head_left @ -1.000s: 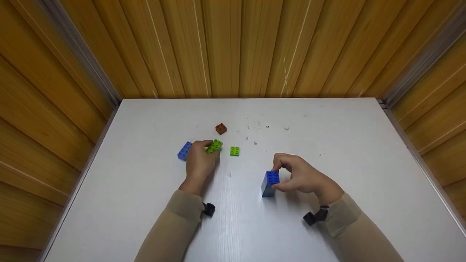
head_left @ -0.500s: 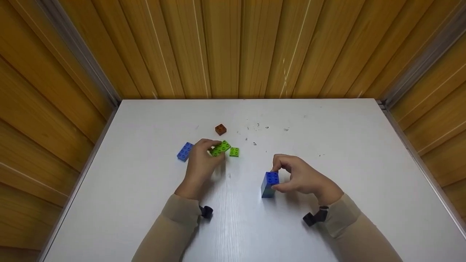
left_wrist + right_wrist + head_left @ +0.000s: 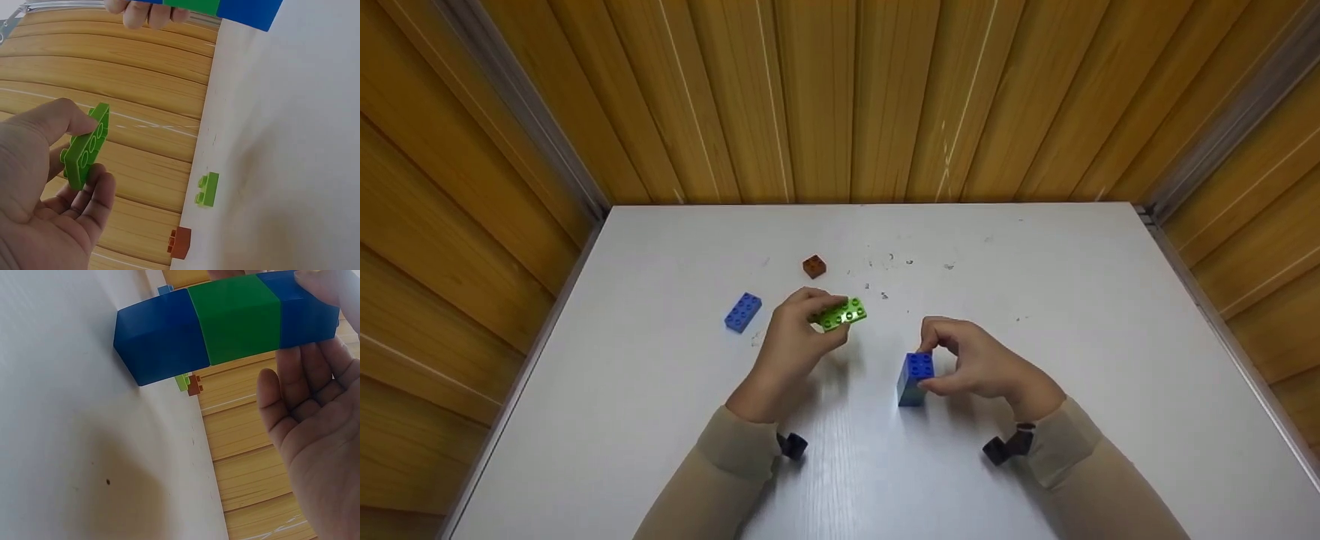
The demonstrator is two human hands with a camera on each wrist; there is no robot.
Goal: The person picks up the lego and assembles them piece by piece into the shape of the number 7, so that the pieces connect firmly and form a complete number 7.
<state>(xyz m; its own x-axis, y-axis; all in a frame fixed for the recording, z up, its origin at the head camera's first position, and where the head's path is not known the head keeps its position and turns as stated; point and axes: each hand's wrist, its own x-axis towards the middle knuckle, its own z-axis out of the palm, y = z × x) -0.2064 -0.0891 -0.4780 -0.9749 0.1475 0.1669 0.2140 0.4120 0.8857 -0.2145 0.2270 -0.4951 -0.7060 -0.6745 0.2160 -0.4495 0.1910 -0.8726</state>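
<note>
Thumb and fingers of a person's left hand (image 3: 795, 341) pinch a lime-green eight-stud toy brick (image 3: 846, 313), its studs upward, above a white table (image 3: 1072, 300). To the right of that grip, the right hand (image 3: 986, 364) holds the top blue brick (image 3: 919, 365) of a blue-green-blue tower (image 3: 244, 323), which appears to stand upright on the tabletop. The lime brick, hollow beneath, looks light, stiff and hard to break; its glossy sides may prove slightly slippery. Its long sides seem the best hold, with studs and underside left free. The tower is likely light too, yet narrow and apt to tip; fingers on opposite faces should steady it. Left of the left grip lies a blue eight-stud brick (image 3: 743, 312); beyond it, a brown four-stud brick (image 3: 814, 266). A small lime-green brick (image 3: 209, 189) rests below the left grip.
</note>
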